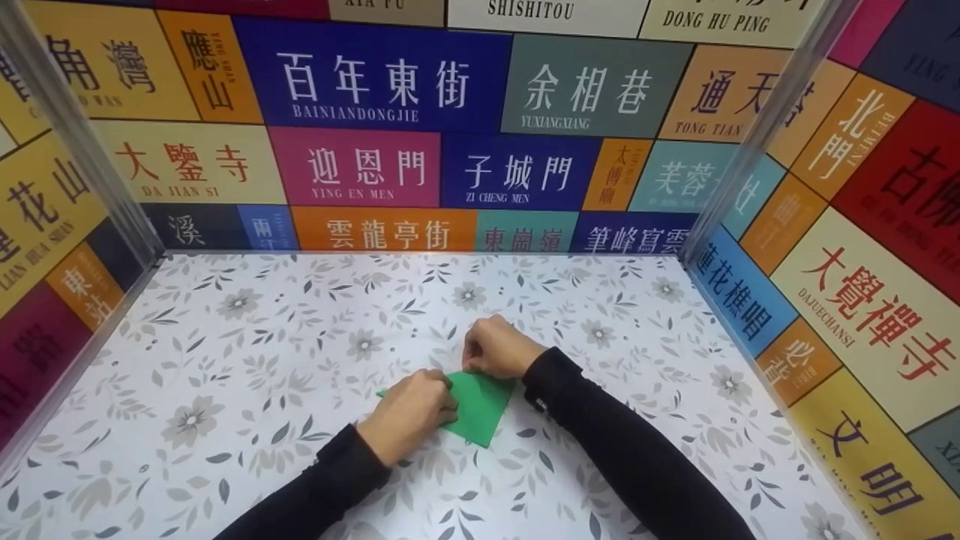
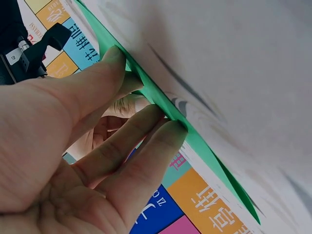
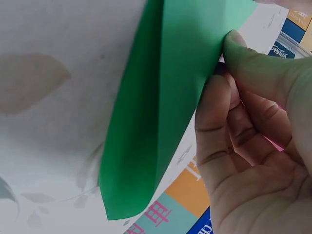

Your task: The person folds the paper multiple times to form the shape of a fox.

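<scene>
A sheet of green paper [image 1: 480,405] with a fold in it lies on the flower-patterned tabletop. Its left part is hidden under my left hand [image 1: 412,409], whose fingertips press on it. In the left wrist view the thumb and extended fingers [image 2: 146,161] of that hand meet the paper. At the far corner my right hand [image 1: 499,346] pinches the paper's edge between thumb and index finger. The right wrist view shows a layer of the green paper [image 3: 187,63] standing slightly apart from the layer beneath, leaving a gap along the fold.
The white tabletop [image 1: 300,390] has grey leaves and flowers printed on it. Panels with colourful lettered signs [image 1: 375,82] stand along the back and both sides, with clear strips [image 1: 757,142] at the corners.
</scene>
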Action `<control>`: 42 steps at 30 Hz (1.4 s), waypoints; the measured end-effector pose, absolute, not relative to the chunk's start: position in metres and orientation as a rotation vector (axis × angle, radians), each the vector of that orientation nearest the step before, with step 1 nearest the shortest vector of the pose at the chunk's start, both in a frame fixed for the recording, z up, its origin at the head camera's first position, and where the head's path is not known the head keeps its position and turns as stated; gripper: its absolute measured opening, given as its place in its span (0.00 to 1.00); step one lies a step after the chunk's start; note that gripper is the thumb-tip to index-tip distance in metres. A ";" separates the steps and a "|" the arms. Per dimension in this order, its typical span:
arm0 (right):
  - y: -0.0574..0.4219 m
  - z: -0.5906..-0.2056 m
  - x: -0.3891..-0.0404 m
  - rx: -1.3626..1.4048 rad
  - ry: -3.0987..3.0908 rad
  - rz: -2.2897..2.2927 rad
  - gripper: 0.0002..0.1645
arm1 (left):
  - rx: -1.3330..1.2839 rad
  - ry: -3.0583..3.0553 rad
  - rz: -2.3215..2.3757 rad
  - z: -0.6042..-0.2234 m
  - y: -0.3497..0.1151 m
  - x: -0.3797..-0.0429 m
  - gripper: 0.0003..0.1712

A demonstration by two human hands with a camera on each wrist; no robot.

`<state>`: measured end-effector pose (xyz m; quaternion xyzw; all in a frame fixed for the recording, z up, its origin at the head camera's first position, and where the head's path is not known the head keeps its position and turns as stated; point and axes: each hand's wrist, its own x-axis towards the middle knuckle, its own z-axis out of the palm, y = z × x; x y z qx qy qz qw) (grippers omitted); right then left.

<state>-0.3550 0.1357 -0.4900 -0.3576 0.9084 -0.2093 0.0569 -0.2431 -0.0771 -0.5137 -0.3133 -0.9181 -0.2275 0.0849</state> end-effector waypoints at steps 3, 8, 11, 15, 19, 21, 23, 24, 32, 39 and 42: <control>0.140 -0.488 -0.356 -1.069 2.775 -0.624 0.04 | -0.944 -2.735 -0.686 -0.514 -0.077 -0.243 0.07; 0.150 -0.487 -0.355 -1.028 2.789 -0.647 0.05 | -0.941 -2.748 -0.688 -0.514 -0.077 -0.243 0.07; 0.151 -0.487 -0.355 -1.023 2.789 -0.661 0.06 | -0.944 -2.742 -0.690 -0.514 -0.077 -0.243 0.08; 0.154 -0.484 -0.356 -1.039 2.799 -0.649 0.06 | -0.945 -2.742 -0.698 -0.513 -0.076 -0.244 0.08; 0.162 -0.484 -0.359 -1.036 2.811 -0.619 0.06 | -0.946 -2.743 -0.673 -0.513 -0.077 -0.243 0.07; 0.167 -0.486 -0.360 -0.997 2.820 -0.613 0.06 | -0.946 -2.742 -0.657 -0.513 -0.077 -0.243 0.07; 0.171 -0.487 -0.360 -0.949 2.828 -0.620 0.06 | -0.947 -2.742 -0.639 -0.512 -0.077 -0.243 0.07; 0.173 -0.487 -0.360 -0.924 2.827 -0.626 0.06 | -0.947 -2.744 -0.633 -0.512 -0.077 -0.243 0.08; 0.176 -0.486 -0.360 -0.870 2.817 -0.636 0.05 | -0.917 -2.772 -0.659 -0.511 -0.078 -0.243 0.06; 0.197 -0.487 -0.363 -0.885 2.884 -0.617 0.06 | -0.919 -2.776 -0.693 -0.511 -0.078 -0.242 0.04; 0.205 -0.488 -0.365 -0.886 2.904 -0.616 0.06 | -0.921 -2.778 -0.693 -0.510 -0.078 -0.242 0.04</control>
